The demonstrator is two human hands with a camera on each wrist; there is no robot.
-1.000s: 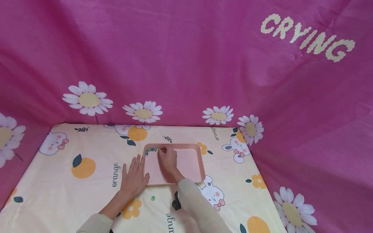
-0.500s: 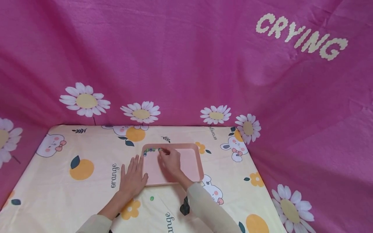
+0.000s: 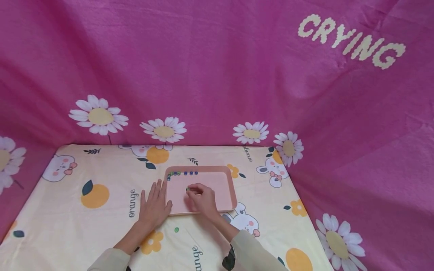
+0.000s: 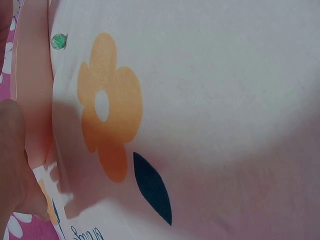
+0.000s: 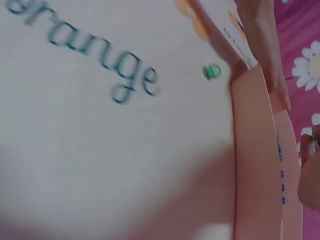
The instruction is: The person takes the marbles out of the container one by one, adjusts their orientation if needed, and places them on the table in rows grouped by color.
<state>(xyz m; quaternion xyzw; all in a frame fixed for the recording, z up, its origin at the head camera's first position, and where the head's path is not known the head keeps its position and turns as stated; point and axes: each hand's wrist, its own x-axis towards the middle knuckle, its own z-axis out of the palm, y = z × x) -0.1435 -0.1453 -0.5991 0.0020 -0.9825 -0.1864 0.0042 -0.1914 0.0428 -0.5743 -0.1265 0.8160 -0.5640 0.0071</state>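
A pink rectangular tray (image 3: 210, 195) lies on the patterned cloth. My left hand (image 3: 154, 205) rests with straight fingers at the tray's left edge. Over the tray, my right hand (image 3: 205, 199) pinches a small green marble (image 3: 187, 189) between thumb and fingertips; the right wrist view shows this hand (image 5: 311, 180) only in part. Along the tray's far wall runs a row of green and blue marbles (image 3: 175, 173), bending towards me at the left corner. To its right, three blue marbles (image 3: 191, 173) stand slightly apart.
On the cloth before the tray's near edge lies a loose green marble (image 3: 176, 230), also visible as a glassy green marble (image 4: 59, 41) in the left wrist view. A magenta curtain (image 3: 203, 75) with daisies hangs behind and on both sides.
My right hand has drawn back from the far wall towards me, with a green marble at its fingertips. The three blue marbles at the right are now uncovered. My left hand stays put.
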